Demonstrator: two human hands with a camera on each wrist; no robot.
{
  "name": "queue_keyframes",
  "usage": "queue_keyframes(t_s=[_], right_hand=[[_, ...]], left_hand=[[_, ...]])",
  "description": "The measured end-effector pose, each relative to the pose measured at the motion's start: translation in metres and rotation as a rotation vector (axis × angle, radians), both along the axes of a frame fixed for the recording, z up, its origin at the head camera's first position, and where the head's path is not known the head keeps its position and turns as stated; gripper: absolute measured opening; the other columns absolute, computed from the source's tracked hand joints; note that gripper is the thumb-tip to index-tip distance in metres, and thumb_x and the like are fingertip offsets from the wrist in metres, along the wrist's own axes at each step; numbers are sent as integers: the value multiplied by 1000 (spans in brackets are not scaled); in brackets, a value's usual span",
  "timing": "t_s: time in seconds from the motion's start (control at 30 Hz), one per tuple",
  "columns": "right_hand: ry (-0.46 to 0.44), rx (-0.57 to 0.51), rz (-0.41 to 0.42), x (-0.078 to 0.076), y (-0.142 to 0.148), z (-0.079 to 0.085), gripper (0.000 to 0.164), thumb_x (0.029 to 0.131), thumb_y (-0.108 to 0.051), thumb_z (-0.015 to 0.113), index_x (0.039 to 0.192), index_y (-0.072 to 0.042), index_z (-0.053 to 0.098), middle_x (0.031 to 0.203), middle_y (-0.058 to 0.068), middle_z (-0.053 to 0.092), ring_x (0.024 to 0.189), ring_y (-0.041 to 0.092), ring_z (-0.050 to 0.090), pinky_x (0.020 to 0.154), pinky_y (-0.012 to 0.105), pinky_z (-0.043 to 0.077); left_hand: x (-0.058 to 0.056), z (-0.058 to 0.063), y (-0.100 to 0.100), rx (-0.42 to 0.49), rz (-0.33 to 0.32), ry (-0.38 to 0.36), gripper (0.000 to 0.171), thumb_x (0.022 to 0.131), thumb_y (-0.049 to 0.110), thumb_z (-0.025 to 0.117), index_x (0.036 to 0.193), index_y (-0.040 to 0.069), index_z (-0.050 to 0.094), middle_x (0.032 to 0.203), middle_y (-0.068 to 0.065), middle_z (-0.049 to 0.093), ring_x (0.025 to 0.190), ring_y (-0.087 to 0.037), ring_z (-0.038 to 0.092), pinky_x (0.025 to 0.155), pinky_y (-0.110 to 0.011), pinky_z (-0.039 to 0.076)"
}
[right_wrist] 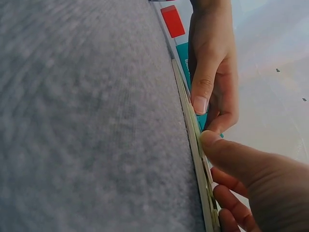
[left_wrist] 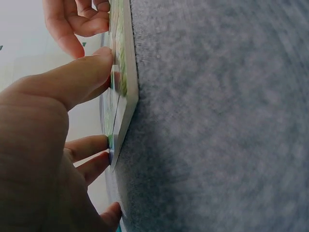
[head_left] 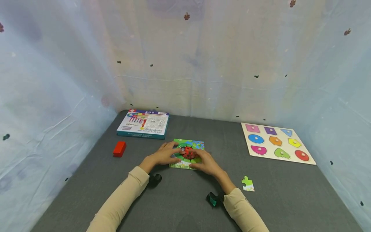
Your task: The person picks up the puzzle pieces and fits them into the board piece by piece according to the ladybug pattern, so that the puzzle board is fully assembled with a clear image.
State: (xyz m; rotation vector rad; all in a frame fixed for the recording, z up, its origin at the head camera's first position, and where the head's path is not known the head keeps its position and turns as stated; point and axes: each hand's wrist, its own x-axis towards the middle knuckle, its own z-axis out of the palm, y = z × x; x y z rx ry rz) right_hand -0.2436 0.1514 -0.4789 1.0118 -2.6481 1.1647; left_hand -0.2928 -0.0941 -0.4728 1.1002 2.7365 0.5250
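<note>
A ladybug jigsaw puzzle (head_left: 183, 165) in a light frame lies flat on the dark grey table, in the middle of the head view. My left hand (head_left: 164, 155) rests on its left side, thumb on the face near the front edge and fingertips touching the left part. From the right, my right hand (head_left: 207, 163) touches the puzzle with spread thumb and fingers. Both thumbs are close together in the right wrist view, by the puzzle's edge (right_wrist: 192, 140). The fingers partly cover the ladybug picture. A loose green-and-white jigsaw piece (head_left: 248, 185) lies to the right, apart from both hands.
A flat teal-and-white box (head_left: 150, 124) lies at the back left, with a red block (head_left: 119, 149) in front of it. At the right is a shape board (head_left: 269, 149) with several colored knobbed shapes. Pale curtains (head_left: 214, 64) enclose the table's back and sides.
</note>
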Motion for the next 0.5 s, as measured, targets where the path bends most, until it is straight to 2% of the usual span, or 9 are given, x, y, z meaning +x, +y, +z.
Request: queue_keyframes(t_s=[0.2,0.5], right_hand=[[-13,-4,1,-1,0,-1,58,79,-18,76,128,1,52,111,12,60,98,22,59,84,38,50],[60,6,12,-1,0,0,38,78,-17,77,109,-1,64,105,12,62,94,24,58,79,40,50]], left_hand=[[1,2,1,-9,2,-16,39,90,42,58,126,27,56,145,-16,31,135,-33,26,109,-59,9],[-1,6,4,-14,21,-46,43,90,39,60,130,24,53,143,-15,31,134,-32,27,109,-59,10]])
